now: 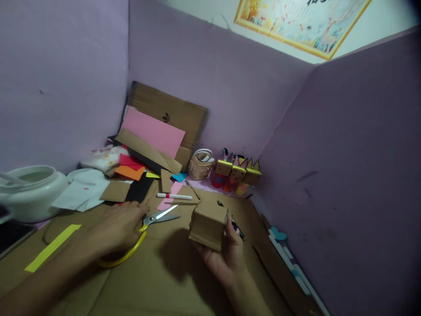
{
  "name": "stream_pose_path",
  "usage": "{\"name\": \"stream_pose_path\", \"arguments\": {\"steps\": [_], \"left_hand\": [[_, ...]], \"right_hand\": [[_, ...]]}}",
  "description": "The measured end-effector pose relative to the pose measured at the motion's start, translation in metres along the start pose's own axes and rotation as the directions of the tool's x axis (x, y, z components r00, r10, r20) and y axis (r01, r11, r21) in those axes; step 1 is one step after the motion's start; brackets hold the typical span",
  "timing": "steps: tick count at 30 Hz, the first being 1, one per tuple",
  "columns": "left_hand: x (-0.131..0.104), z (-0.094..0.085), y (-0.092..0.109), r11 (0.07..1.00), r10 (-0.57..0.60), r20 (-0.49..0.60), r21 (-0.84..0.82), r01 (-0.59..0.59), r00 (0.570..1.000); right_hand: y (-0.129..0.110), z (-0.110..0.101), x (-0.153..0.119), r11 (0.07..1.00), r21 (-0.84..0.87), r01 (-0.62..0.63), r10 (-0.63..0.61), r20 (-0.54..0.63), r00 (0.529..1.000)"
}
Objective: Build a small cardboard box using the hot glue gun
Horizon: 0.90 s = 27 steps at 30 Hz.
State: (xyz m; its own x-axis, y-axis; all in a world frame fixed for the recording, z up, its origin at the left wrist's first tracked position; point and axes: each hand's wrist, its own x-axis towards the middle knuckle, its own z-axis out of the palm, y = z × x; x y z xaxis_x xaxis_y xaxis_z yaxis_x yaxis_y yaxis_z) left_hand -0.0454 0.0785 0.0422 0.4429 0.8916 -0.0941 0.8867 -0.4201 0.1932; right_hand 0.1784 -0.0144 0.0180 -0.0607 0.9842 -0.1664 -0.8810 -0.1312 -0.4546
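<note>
My right hand (230, 259) holds up a small brown cardboard box (208, 221), thumb on its right side and fingers underneath. The box is tilted, and its shadow falls on the cardboard sheet below. My left hand (126, 224) reaches over the table on the left, knuckles up. Its fingertips point down and are hidden, so I cannot tell whether they grip anything. Right beside it, partly covered by the hand, lie scissors (149, 220) with yellow handles and parted blades. A black paper piece (140, 188) and a cardboard square (115, 191) lie just beyond that hand.
A white pot (33, 193) and a dark flat device (13, 239) stand at left, near a yellow strip (54, 248). Behind are a white marker (174, 196), pink card (153, 129), a round holder (200, 166) and yellow-topped crafts (238, 173). Purple walls (345, 153) enclose the table.
</note>
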Motion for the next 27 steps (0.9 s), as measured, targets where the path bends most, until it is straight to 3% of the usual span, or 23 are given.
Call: {"name": "stream_pose_path", "arguments": {"steps": [2,4,6,8,10,12,17,24,26,27], "left_hand": [[0.001,-0.002,0.001,0.993,-0.004,-0.068,-0.122,-0.005,0.998],[0.0,0.0,0.005,0.913,0.032,-0.108,-0.402,-0.073,0.994],[-0.003,0.005,0.013,0.702,0.148,-0.078,-0.694,-0.161,0.986],[-0.007,0.013,0.023,0.466,0.223,-0.045,-0.872,-0.147,0.974],[-0.01,0.022,0.033,0.36,0.265,-0.038,-0.923,-0.136,0.963],[-0.012,0.027,0.04,0.3,0.261,-0.102,-0.937,-0.181,0.96],[-0.012,0.025,0.04,0.356,0.233,-0.277,-0.868,-0.347,0.932],[-0.013,0.028,0.045,0.352,0.209,-0.234,-0.888,-0.296,0.95],[-0.012,0.023,0.042,0.449,0.149,-0.204,-0.858,-0.25,0.968],[-0.011,0.018,0.038,0.55,0.114,-0.196,-0.804,-0.227,0.974]], "right_hand": [[0.002,-0.004,-0.002,0.999,-0.036,0.009,-0.01,-0.02,1.0],[0.005,-0.009,-0.003,0.995,-0.071,0.064,-0.066,-0.03,0.997],[0.008,-0.014,-0.004,0.989,-0.127,0.079,-0.08,-0.001,0.997],[0.012,-0.015,-0.005,0.978,-0.2,0.053,-0.043,0.053,0.998],[0.014,-0.013,-0.006,0.966,-0.258,0.024,0.003,0.1,0.995],[0.015,-0.01,-0.008,0.959,-0.283,0.018,0.021,0.134,0.991],[0.015,-0.005,-0.008,0.956,-0.293,0.001,0.049,0.161,0.986],[0.02,-0.001,-0.007,0.963,-0.252,0.1,-0.068,0.13,0.989],[0.02,0.0,-0.007,0.96,-0.241,0.143,-0.117,0.119,0.986],[0.019,0.0,-0.007,0.96,-0.23,0.157,-0.133,0.118,0.984]]}}
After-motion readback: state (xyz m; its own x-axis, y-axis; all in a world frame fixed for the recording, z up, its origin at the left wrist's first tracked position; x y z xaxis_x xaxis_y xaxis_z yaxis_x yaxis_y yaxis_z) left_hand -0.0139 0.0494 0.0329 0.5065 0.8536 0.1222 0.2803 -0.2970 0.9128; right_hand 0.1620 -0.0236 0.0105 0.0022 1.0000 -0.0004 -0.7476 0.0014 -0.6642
